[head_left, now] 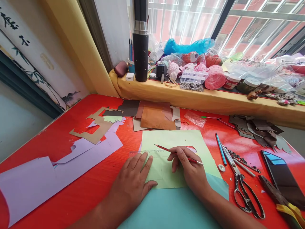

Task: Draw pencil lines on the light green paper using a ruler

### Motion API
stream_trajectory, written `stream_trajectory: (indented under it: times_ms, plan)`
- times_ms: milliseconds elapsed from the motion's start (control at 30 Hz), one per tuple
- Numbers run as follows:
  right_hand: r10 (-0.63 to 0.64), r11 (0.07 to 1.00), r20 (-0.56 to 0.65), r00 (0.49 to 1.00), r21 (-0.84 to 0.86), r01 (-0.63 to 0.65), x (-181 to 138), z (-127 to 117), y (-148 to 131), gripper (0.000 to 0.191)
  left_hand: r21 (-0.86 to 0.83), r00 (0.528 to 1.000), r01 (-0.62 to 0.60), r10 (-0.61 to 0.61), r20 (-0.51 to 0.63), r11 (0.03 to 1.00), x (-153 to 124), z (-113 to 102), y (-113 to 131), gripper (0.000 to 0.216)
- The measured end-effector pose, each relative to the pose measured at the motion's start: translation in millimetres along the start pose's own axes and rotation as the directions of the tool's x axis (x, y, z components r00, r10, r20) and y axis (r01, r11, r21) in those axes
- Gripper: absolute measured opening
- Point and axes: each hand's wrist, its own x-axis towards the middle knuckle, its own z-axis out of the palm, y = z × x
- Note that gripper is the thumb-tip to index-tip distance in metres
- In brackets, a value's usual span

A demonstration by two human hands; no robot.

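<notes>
My left hand [134, 175] lies flat with fingers spread, its fingertips on the near edge of a clear ruler [156, 153]. Under the ruler is a sheet of light green paper [176, 138] with faint pencil lines. Between the fingers of my right hand [189, 167] rests a red pencil [164, 147]. Its tip points left, just above the ruler, and I cannot tell whether it touches anything. Beneath the green sheet lies a larger blue-green sheet [176, 206].
Cut purple paper [78, 171] and a brown cardboard piece [91, 136] lie left. Leather pieces [157, 116] sit at the back. Scissors [238, 181], a blue pen [220, 149], a phone [281, 171] and yellow-handled pliers [278, 197] are right. A black flask [141, 57] stands on the sill.
</notes>
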Motion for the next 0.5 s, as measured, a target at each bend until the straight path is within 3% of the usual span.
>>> stream_trajectory:
  times_ms: [333,500]
  plan:
    - [0.053,0.998,-0.013,0.999,-0.018,-0.053,4,1,-7,0.053,-0.020,0.999,0.001,-0.001,0.037,1.000,-3,5,3,0.059]
    - [0.102,0.995,0.065,0.993,-0.003,-0.102,4,4,-16,0.052,-0.006,1.000,-0.005,0.005,0.030,1.000,-2,5,3,0.058]
